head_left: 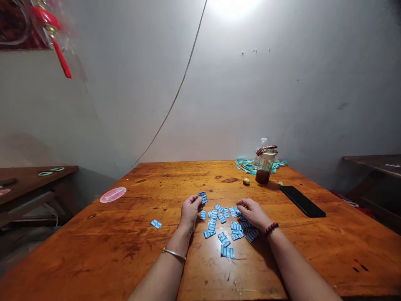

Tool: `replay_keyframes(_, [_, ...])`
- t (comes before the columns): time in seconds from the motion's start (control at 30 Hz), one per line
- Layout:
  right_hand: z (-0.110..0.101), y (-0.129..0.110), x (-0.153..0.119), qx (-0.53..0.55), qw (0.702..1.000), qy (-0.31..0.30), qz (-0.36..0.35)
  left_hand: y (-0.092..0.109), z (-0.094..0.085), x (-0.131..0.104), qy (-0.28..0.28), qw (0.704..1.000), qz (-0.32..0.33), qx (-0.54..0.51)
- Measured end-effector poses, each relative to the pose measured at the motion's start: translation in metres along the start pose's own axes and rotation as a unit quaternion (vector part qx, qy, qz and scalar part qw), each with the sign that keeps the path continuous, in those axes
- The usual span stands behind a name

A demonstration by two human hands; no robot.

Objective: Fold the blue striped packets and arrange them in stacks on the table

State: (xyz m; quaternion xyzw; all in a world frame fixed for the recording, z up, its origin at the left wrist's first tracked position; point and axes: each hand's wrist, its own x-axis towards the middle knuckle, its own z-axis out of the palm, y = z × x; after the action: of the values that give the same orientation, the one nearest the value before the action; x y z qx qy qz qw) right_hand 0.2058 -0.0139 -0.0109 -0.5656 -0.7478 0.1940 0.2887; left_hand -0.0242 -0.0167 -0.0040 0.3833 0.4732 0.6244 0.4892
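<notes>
A small blue-and-white striped card (203,197) is pinched between the thumb and fingers of my left hand (190,212), raised a little above the table. My right hand (254,214) is over the right side of a loose spread of similar cards (237,226). Its fingers are curled together at the cards, and what they grip is hidden. Several more cards (212,225) lie scattered and overlapping between both hands. One piece with a blue-and-white cross pattern (156,224) rests by itself, left of my left hand.
On the wooden table (125,251) are a black phone (302,201) at right, a bottle of dark liquid (263,169), a turquoise strap (246,165) and a small yellow-green item (246,181). A pink round sticker (113,195) is at left. A wall rises behind.
</notes>
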Motion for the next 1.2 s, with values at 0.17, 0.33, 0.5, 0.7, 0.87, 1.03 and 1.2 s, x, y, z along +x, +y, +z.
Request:
replay_keyframes(0.17, [-0.011,0.014,-0.005,-0.002,0.998,-0.058,0.003,-0.001,0.0,0.001,-0.026,0.999,-0.02,0.018])
replay_keyframes(0.33, [-0.02,0.02,-0.019,-0.006,0.998,-0.066,0.0,-0.001,0.009,-0.012,-0.156,0.983,-0.086,0.041])
replay_keyframes(0.5, [-0.02,0.008,-0.03,-0.008,0.997,-0.069,-0.036,0.0,0.021,-0.028,-0.316,0.938,-0.101,0.101])
replay_keyframes(0.7, [-0.005,-0.02,-0.038,-0.041,0.981,-0.123,-0.147,-0.003,0.019,-0.019,-0.217,0.966,-0.041,0.134])
replay_keyframes(0.87, [-0.002,-0.021,-0.037,-0.031,0.99,-0.081,-0.109,-0.008,0.014,-0.011,-0.195,0.972,-0.03,0.126])
replay_keyframes(1.03, [-0.003,-0.021,-0.038,-0.054,0.989,-0.081,-0.113,-0.008,0.015,-0.011,-0.187,0.975,-0.022,0.116])
replay_keyframes(1.2, [0.002,-0.029,-0.04,-0.068,0.984,-0.089,-0.137,-0.009,0.014,-0.009,-0.173,0.978,-0.004,0.116])
